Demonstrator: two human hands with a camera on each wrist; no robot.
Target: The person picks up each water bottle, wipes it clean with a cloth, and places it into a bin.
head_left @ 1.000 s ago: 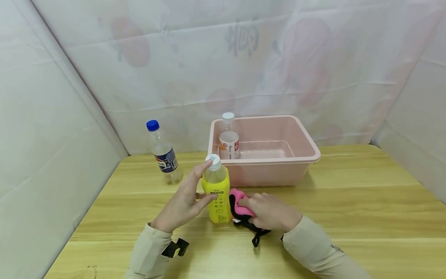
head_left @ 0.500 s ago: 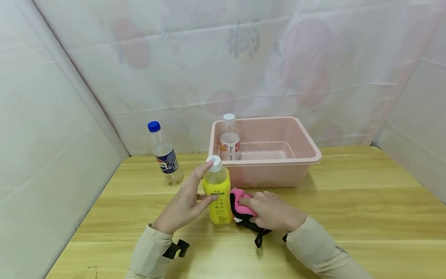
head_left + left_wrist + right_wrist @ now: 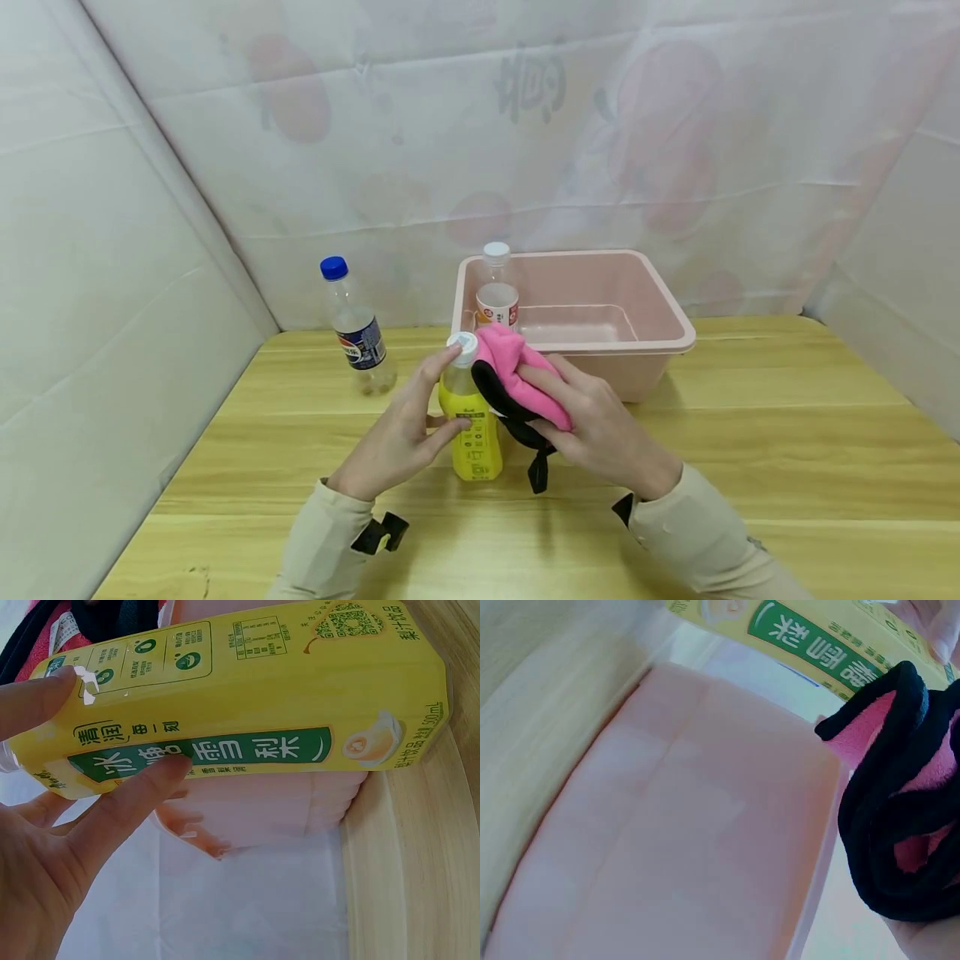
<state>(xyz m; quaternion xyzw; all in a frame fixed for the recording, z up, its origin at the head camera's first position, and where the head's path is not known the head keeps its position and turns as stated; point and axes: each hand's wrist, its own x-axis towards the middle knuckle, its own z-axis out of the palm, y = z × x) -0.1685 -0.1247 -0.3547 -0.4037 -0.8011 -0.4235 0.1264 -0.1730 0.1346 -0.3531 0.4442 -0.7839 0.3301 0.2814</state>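
A yellow-labelled drink bottle (image 3: 477, 450) with a white cap stands upright on the table. My left hand (image 3: 397, 433) holds it from the left, one finger up at the cap and the thumb on the label. In the left wrist view the fingers lie along the bottle's upper part. My right hand (image 3: 603, 429) grips a bunched pink cloth (image 3: 517, 375) with black edging and a hanging loop. This cloth is at the right of the bottle's neck and shoulder, hiding part of them. Folds of the cloth (image 3: 885, 825) show in the right wrist view.
Behind the hands sits a pink plastic basin (image 3: 600, 346), with a white-capped clear bottle (image 3: 497, 304) inside at its left end. Farther left on the wooden table (image 3: 300, 467) stands a blue-capped cola bottle (image 3: 362, 343). Fabric walls (image 3: 420, 125) enclose the back and sides.
My right hand has raised the pink cloth from beside the yellow bottle's lower part to near its neck. The left hand keeps its hold, and the bottle stays in place.
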